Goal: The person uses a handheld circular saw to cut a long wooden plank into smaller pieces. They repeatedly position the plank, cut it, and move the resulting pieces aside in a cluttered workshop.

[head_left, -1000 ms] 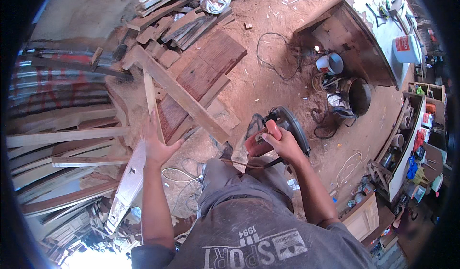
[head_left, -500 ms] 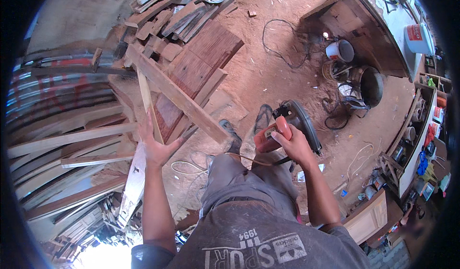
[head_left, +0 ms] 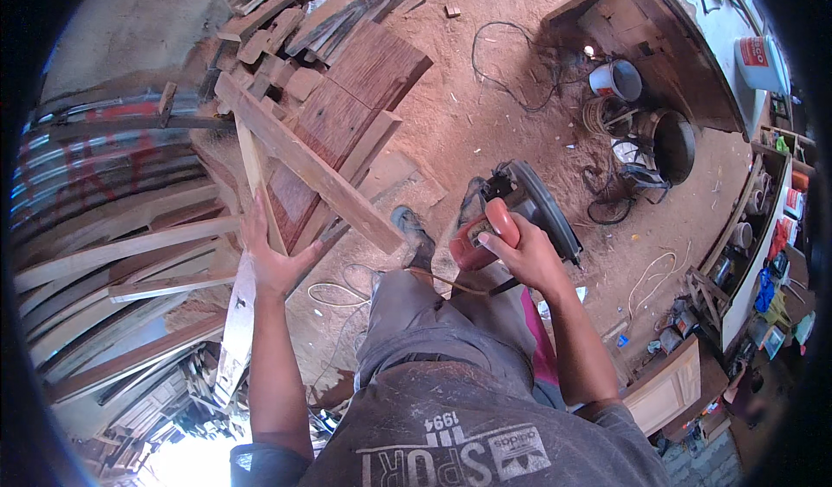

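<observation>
My right hand (head_left: pixel 531 257) is wrapped around the red handle of a corded circular saw (head_left: pixel 485 234), whose dark base plate faces away to the right, held above my right thigh and foot. My left hand (head_left: pixel 273 262) has its thumb and fingers spread apart, beside the near end of a thin pale wood strip (head_left: pixel 253 162); whether it touches the strip I cannot tell. A long wooden batten (head_left: pixel 308 162) lies slantwise across a wide reddish-brown plank (head_left: pixel 347 97). Another narrow board (head_left: pixel 373 149) runs along the plank's right side.
Offcuts (head_left: pixel 295 32) are piled beyond the plank. Long boards (head_left: pixel 130 249) lean at the left by a corrugated metal sheet (head_left: pixel 95 153). A thin cord (head_left: pixel 338 295) loops near my left foot. Buckets (head_left: pixel 615 84) and a dark drum (head_left: pixel 672 149) stand at the right below a worktable (head_left: pixel 667 6).
The saw in my right hand has shifted slightly left with my legs. My left hand keeps its spread pose beside the strip. The whole view has tilted a little.
</observation>
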`<action>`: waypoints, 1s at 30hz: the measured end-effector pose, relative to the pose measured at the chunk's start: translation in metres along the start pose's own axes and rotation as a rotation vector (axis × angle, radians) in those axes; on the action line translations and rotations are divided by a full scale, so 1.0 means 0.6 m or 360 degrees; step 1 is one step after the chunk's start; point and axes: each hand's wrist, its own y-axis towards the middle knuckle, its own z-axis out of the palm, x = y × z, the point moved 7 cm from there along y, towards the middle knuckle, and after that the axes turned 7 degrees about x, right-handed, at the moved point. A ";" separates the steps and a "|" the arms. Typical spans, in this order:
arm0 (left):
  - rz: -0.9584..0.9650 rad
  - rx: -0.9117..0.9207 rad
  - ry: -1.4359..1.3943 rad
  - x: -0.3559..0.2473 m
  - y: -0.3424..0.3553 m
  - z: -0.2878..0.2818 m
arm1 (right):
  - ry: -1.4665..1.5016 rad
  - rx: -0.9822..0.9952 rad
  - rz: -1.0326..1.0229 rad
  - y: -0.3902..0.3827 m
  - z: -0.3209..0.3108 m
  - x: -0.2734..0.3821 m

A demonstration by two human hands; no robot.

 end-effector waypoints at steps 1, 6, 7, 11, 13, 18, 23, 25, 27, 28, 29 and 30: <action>-0.0001 0.0010 0.0032 0.003 0.000 0.001 | -0.0008 0.0007 0.0006 0.001 0.000 0.001; 0.0026 -0.0017 0.0087 0.001 0.002 0.001 | 0.0011 -0.0003 -0.0054 0.001 0.006 0.008; 0.0031 -0.0025 0.0115 0.000 0.002 0.000 | 0.0017 0.0000 -0.0056 0.002 0.009 0.007; 0.0045 -0.0041 0.0128 0.003 0.001 0.001 | -0.0023 -0.0010 -0.0013 0.002 0.011 0.007; 0.0036 -0.0041 0.0123 0.004 0.002 0.001 | -0.0043 -0.0012 0.0005 0.003 0.012 0.005; -0.0015 -0.0007 0.0154 0.010 0.002 0.002 | -0.0001 -0.0038 0.0002 -0.004 0.013 0.007; -0.0108 -0.0002 0.0024 -0.004 0.006 -0.001 | -0.0035 -0.0039 -0.0042 -0.039 -0.014 0.054; -0.0119 0.0006 0.0077 -0.006 0.010 -0.003 | -0.0044 -0.0036 -0.0072 -0.078 -0.028 0.085; -0.0146 0.0012 0.0126 -0.012 0.009 -0.005 | 0.0079 -0.0212 -0.0143 -0.118 -0.037 0.099; -0.0169 0.0011 0.0148 -0.017 0.009 -0.004 | 0.0099 -0.0318 -0.0224 -0.139 -0.039 0.118; -0.0188 0.0023 0.0171 -0.021 0.010 -0.005 | 0.0127 -0.0422 -0.0297 -0.162 -0.041 0.139; -0.0217 0.0051 0.0164 -0.021 0.012 -0.005 | -0.0005 -0.0528 -0.0282 -0.187 -0.047 0.171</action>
